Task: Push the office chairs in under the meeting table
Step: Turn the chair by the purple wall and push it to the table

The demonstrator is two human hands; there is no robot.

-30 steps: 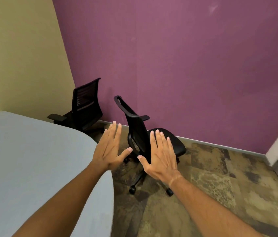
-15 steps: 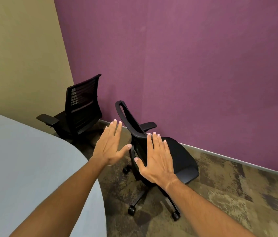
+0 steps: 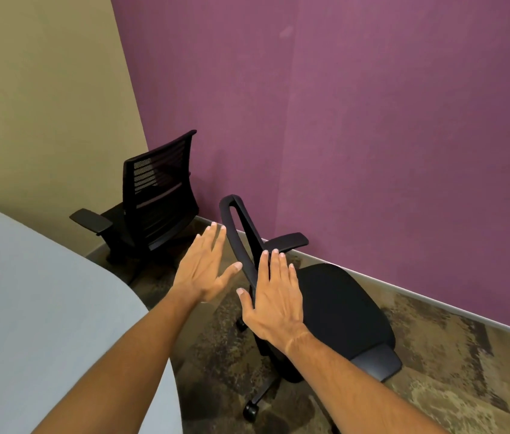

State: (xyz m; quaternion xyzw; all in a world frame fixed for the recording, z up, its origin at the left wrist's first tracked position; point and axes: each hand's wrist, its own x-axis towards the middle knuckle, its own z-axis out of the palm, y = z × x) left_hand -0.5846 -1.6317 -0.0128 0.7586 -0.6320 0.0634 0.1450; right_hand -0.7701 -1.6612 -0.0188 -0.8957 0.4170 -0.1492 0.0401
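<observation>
A black office chair (image 3: 338,305) stands just off the rounded end of the pale grey meeting table (image 3: 44,308), its seat turned away toward the purple wall and its thin backrest edge-on to me. My left hand (image 3: 203,267) is open and flat, just left of the backrest. To the right of the backrest, in front of the seat, my right hand (image 3: 274,299) is also flat with fingers together. Neither hand grips anything. A second black mesh-back chair (image 3: 153,202) stands in the corner beyond the table, its back toward the purple wall.
The purple wall (image 3: 372,120) runs close behind both chairs, meeting a beige wall (image 3: 44,104) at the corner. Mottled brown carpet (image 3: 451,371) stretches to the right of the near chair. The near chair's castors (image 3: 250,411) sit by the table end.
The view has closed in on the near chair, which now looks larger and nearer. Both hands stay raised and open, now flanking its backrest.
</observation>
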